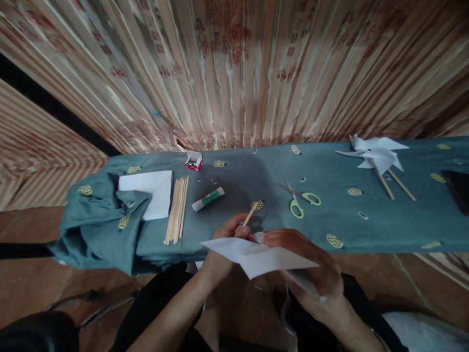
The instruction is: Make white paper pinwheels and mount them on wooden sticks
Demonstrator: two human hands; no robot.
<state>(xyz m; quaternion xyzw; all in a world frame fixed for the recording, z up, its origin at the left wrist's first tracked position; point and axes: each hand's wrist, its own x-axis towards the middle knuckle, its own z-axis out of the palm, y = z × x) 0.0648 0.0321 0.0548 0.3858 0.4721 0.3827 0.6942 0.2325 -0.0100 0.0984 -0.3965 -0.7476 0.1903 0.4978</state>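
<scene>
Your left hand has fingers closed on a wooden stick, and your right hand, fingers curled, grips a paper pinwheel, likely steadying both.

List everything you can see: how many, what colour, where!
Flat paper: one or more, white, cloth's left
Loose sticks: several, pale, right of it
Glue stick: one, green and white, left of middle
Box: one, red and white, back edge
Scissors: one pair, green handles, right of middle
Pinwheels: apparently two, white, right
Dark object: one, unclear, black, right edge
Cloth: one, bluish, under these
Curtain: at least one, beige, behind
Floor: one, brown, below
Folded paper: one, white, front middle
Held stick: one, pale, left hand
Legs: two, dark clothing, bottom
Left hand: one, bare, holding stick
Right hand: one, bare, holding paper
</scene>
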